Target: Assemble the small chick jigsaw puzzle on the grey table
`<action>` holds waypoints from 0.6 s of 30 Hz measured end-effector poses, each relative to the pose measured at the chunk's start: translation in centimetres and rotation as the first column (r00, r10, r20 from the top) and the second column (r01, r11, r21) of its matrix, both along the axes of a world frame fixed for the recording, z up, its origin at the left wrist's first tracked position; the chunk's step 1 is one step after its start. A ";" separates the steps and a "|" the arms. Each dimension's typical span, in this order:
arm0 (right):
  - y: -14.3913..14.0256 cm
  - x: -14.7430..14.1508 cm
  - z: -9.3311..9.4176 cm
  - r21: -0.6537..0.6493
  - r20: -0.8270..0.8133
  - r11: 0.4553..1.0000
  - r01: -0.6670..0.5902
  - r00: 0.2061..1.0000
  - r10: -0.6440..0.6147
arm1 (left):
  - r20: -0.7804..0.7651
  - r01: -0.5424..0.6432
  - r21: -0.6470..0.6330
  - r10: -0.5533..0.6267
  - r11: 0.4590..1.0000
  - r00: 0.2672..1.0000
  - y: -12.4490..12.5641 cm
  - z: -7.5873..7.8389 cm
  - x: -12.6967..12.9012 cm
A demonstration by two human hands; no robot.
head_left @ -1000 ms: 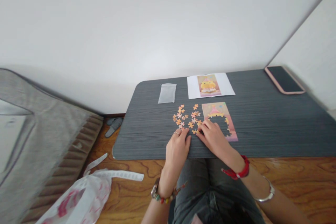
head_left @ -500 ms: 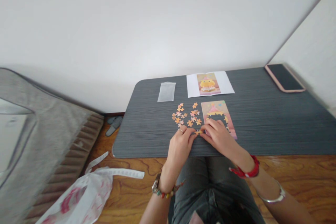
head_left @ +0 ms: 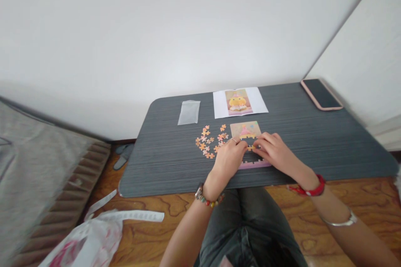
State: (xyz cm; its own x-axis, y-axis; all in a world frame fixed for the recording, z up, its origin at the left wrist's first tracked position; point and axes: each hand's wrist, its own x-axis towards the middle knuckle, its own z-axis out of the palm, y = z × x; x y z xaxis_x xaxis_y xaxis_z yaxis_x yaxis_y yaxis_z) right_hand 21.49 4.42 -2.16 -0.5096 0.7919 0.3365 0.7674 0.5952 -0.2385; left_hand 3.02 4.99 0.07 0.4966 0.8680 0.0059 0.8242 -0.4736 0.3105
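Head view: both hands meet over the puzzle board point(head_left: 246, 130) on the table point(head_left: 313, 146); the left hand point(head_left: 228, 159) and right hand point(head_left: 275, 152) pinch a small puzzle piece point(head_left: 249, 148) between their fingertips. Loose pieces point(head_left: 208, 142) lie just left of the board.

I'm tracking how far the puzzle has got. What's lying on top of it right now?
Both hands, left and right, rest on the puzzle, pinching an orange piece. Its top picture edge shows; the middle is covered.
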 end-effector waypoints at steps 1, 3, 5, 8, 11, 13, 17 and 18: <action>0.4 0.5 -0.1 -0.008 0.003 1.000 -0.002 1.000 0.002 | -0.006 0.009 0.000 -0.009 1.000 1.000 0.4 -0.1 0.5; 1.3 1.3 -0.2 -0.025 0.012 1.000 -0.008 1.000 0.008 | -0.023 0.013 -0.004 -0.013 1.000 1.000 1.2 -0.4 1.4; 2.1 1.7 -0.4 -0.036 0.029 0.999 -0.008 1.000 0.009 | -0.048 0.002 -0.004 -0.003 1.000 0.999 1.8 -0.8 2.0; 3.0 1.8 -0.6 -0.052 0.054 0.999 -0.004 0.999 0.007 | -0.087 -0.015 0.018 0.016 1.000 0.996 2.5 -1.1 2.4; 3.5 1.7 -0.9 -0.072 0.073 0.997 -0.010 0.997 0.015 | -0.120 -0.023 0.025 0.026 0.999 0.992 2.8 -1.3 2.5; 3.5 1.7 -1.0 -0.081 0.080 0.997 -0.018 0.996 0.024 | -0.131 -0.035 0.006 0.035 0.999 0.991 2.9 -1.3 2.6; 3.4 1.8 -1.1 -0.092 0.070 0.996 -0.012 0.997 0.019 | -0.126 -0.058 -0.031 0.053 0.998 0.991 2.9 -1.0 2.9; 3.4 1.9 -1.1 -0.094 0.064 0.996 -0.008 0.998 0.014 | -0.125 -0.063 -0.035 0.058 0.997 0.991 2.8 -0.9 2.9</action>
